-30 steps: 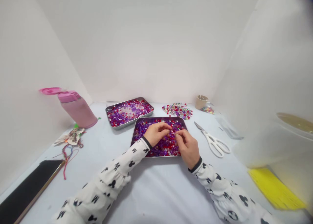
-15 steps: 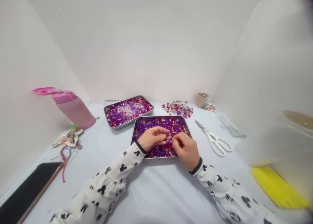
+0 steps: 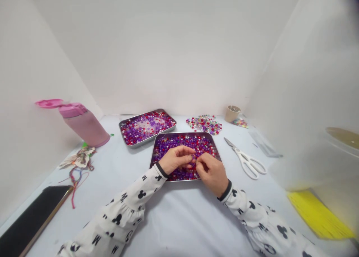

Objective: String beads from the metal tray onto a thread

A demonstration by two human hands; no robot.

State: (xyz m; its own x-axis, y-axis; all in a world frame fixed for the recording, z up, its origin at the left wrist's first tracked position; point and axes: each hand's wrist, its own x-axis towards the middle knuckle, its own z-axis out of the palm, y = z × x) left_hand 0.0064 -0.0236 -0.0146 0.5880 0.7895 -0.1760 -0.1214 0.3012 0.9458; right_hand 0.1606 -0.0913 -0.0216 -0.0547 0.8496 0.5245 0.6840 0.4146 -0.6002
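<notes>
Both my hands are over the near metal tray (image 3: 215,146), which is full of purple, red and white beads (image 3: 185,140). My left hand (image 3: 176,160) is closed, with a small purple bead (image 3: 193,158) at its fingertips. Almost touching it, my right hand (image 3: 212,171) pinches thumb and forefinger together; what lies between them is too small to make out. A thin clear thread (image 3: 160,143) curves up over the tray's left side.
A second bead tray (image 3: 140,143) stands behind on the left. Loose beads (image 3: 206,124), a paper cup (image 3: 232,115) and white scissors (image 3: 246,161) lie to the right. On the left are a pink bottle (image 3: 85,126), braided cords (image 3: 75,178) and a phone (image 3: 33,219).
My right hand has shifted slightly left, bringing its fingertips closer to my left hand's. The left hand has barely moved.
</notes>
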